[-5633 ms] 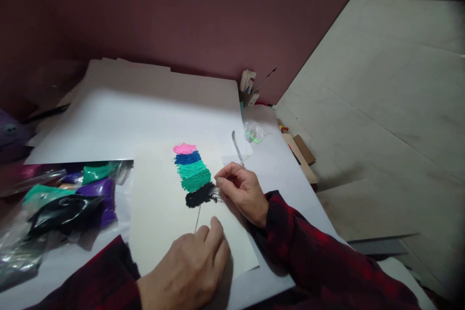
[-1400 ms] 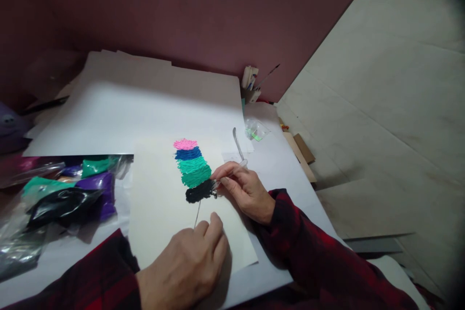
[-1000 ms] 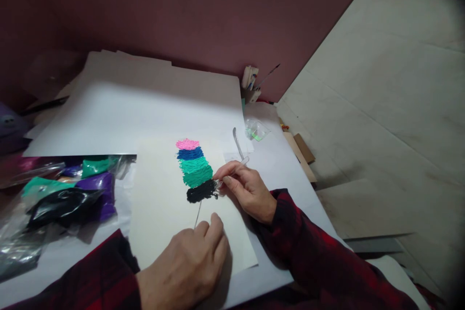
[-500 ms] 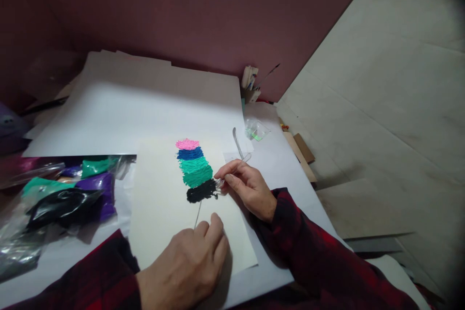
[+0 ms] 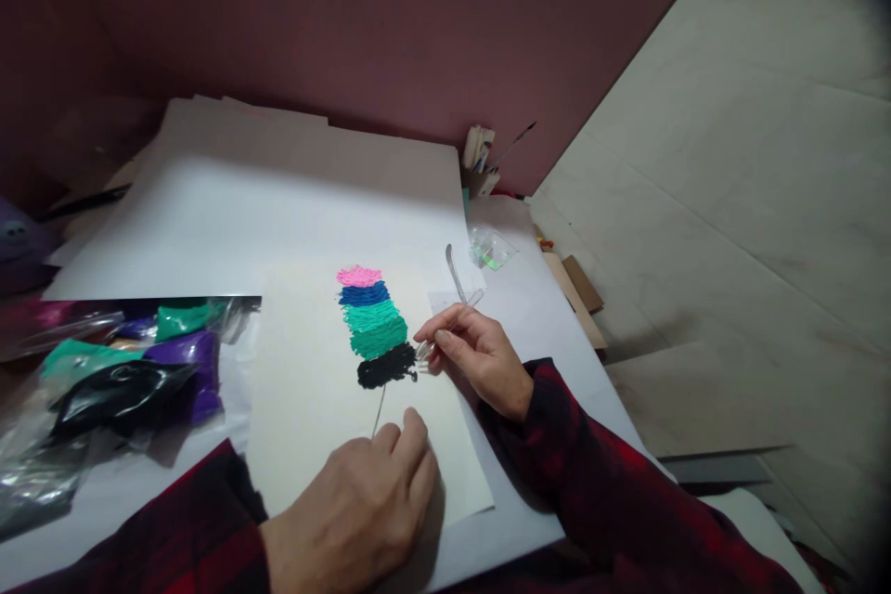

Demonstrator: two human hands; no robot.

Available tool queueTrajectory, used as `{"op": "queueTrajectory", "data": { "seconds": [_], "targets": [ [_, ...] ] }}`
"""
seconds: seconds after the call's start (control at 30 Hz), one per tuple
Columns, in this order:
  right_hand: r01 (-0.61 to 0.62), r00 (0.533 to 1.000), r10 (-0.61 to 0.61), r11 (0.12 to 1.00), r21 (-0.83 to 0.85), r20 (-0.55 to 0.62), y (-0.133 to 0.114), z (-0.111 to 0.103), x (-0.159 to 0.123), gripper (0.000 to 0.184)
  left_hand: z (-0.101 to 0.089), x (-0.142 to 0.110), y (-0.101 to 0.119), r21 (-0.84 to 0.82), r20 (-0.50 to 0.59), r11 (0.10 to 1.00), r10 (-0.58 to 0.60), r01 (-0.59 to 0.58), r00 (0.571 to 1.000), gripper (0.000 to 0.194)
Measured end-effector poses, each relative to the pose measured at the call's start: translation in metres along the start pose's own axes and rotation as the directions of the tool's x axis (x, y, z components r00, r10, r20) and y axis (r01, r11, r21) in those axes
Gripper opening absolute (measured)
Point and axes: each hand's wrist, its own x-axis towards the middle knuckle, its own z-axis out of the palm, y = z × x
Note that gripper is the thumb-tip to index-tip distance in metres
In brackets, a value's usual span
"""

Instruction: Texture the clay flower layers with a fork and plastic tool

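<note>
On a cream sheet of paper is a column of textured clay-like bands: pink, dark blue, two greens and black at the bottom. My right hand pinches a clear plastic fork, its tines at the right end of the black band. My left hand rests curled on the lower paper, closed around a thin metal rod. The rod's tip points up to the black band's lower edge; its other end is hidden in the hand.
A curved metal utensil handle lies beyond my right hand, near a small clear packet. Bags of coloured material lie at left. Large white sheets cover the back, with a pen holder by the wall.
My right hand has shifted slightly to the right with the fork, drawing its tines a little off the black band. The left hand has stayed in place.
</note>
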Motion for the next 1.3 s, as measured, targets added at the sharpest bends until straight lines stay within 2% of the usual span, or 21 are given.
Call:
{"op": "queueTrajectory", "data": {
  "seconds": [0.4,0.6,0.67,0.8,0.97,1.17,1.3],
  "targets": [
    [0.001,0.999,-0.002,0.999,0.035,0.035,-0.0014,-0.0007,-0.0005,0.015,-0.0007,-0.0001,-0.0007,-0.02,0.036,1.0,0.001,-0.001,0.999,0.035],
    [0.148,0.988,-0.145,0.986,0.076,-0.043,-0.0034,-0.0018,-0.0012,0.01,0.0003,0.0012,-0.0006,-0.011,0.052,1.0,0.006,-0.006,0.999,0.031],
    [0.163,0.987,-0.161,0.979,0.124,-0.028,-0.0031,-0.002,-0.0008,0.009,0.001,0.0013,-0.0009,-0.012,0.053,1.0,0.005,-0.004,0.999,0.031],
    [0.141,0.99,-0.143,0.971,0.191,0.001,-0.0002,-0.0027,0.0006,0.009,0.001,0.001,-0.0014,-0.023,0.042,1.0,0.003,-0.002,0.999,0.032],
    [0.099,0.995,-0.1,0.98,0.171,-0.001,0.0015,-0.0042,0.0015,0.01,-0.0007,0.0012,-0.0015,-0.027,0.011,1.0,0.0,0.001,1.0,0.036],
    [0.072,0.997,-0.07,0.99,0.12,-0.015,-0.0007,-0.003,0.0001,0.011,-0.0023,0.0015,-0.0005,-0.021,0.03,1.0,0.001,-0.001,1.0,0.037],
    [0.056,0.996,-0.063,0.991,0.123,0.057,-0.007,-0.0013,-0.0023,0.014,-0.0009,0.0007,-0.0001,-0.008,0.02,1.0,0.003,-0.002,1.0,0.037]
  ]
}}
